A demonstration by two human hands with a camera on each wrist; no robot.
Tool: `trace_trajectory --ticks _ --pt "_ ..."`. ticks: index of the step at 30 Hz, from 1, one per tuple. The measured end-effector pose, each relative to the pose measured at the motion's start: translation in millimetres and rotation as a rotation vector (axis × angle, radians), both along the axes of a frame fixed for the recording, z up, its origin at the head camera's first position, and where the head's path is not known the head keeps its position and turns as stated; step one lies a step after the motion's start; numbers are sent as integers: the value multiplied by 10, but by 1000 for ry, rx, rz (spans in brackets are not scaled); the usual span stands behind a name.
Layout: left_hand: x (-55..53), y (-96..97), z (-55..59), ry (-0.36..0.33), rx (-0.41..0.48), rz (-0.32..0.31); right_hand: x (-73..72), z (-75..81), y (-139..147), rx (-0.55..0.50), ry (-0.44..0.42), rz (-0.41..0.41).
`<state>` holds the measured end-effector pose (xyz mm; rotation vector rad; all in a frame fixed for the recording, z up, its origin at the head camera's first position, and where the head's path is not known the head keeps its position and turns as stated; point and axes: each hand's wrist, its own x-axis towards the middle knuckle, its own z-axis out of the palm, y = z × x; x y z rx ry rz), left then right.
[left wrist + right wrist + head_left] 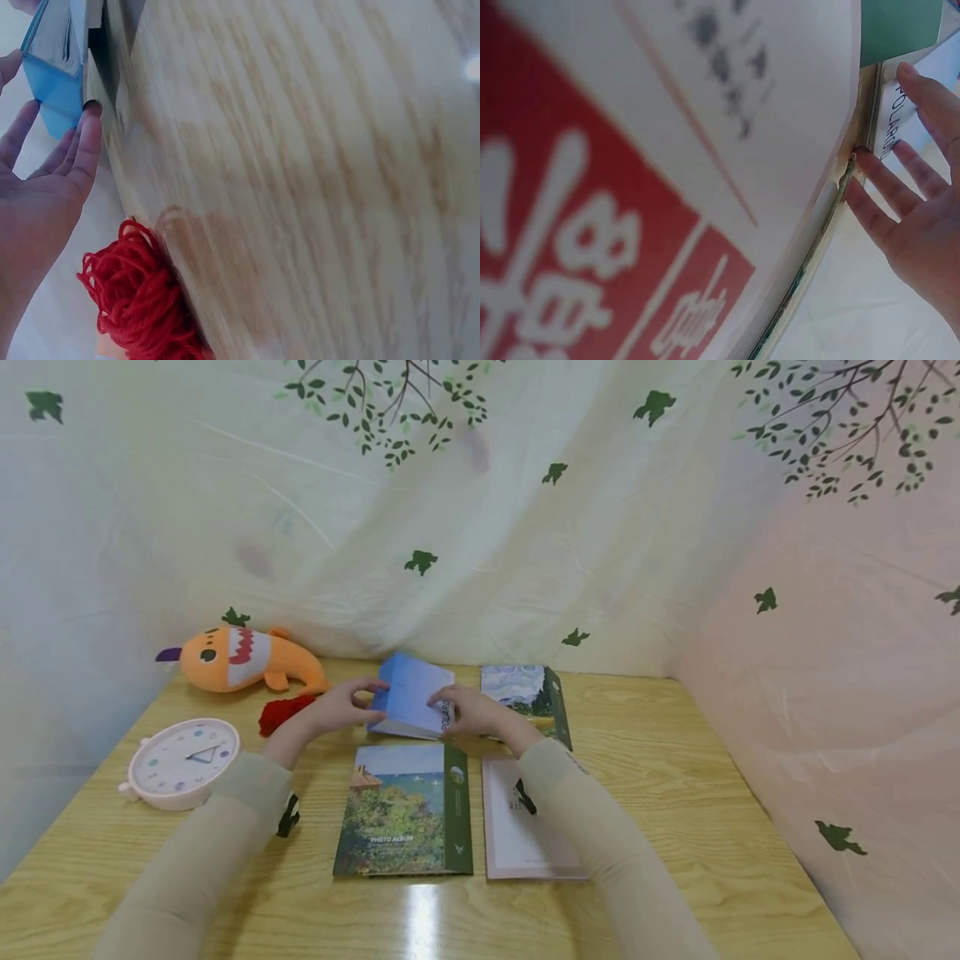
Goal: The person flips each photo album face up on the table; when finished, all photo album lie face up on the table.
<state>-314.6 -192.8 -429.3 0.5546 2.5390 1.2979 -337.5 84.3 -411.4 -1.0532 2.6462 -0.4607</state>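
A blue photo album (412, 689) with POLAROID lettering sits at the back middle of the table, tilted, its page edges showing at the front. My left hand (341, 706) grips its left side, fingers and thumb spread along the blue spine. On the opposite side, my right hand (480, 710) holds the lettered edge, thumb and fingers apart. In the left wrist view, fingertips touch the blue cover (60, 94) near the tabletop. Red yarn (281, 714) lies just left of my left hand. The right wrist view shows the fingers (885, 184) at the album's edge.
A green-spined photo album (397, 810) lies in front, beside a pale booklet (525, 835) partly under my right sleeve. Another painted-cover album (517, 685) lies back right. At left are a pink clock (187, 760) and an orange plush shark (240, 660). A curtain backs the table.
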Motion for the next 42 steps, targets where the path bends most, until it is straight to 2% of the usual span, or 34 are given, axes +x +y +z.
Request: trace_trajectory --ticks 8,20,22,27,32,37,42 --pt "12 -8 -2 52 -59 -16 -29 -5 12 -7 -12 21" --pt "34 45 90 90 -182 -34 -53 -16 25 11 -20 24" --pt "35 54 105 93 -202 -33 -34 6 39 -10 -57 1" --pt "52 65 142 154 -260 -54 49 119 102 -65 -125 -51" --pt "74 90 199 185 -295 -46 106 229 188 -92 -114 -65" --pt "94 170 285 226 -293 -45 156 317 321 -101 -88 -100" --pt "119 293 365 325 -302 -72 211 397 496 -105 -45 -130"
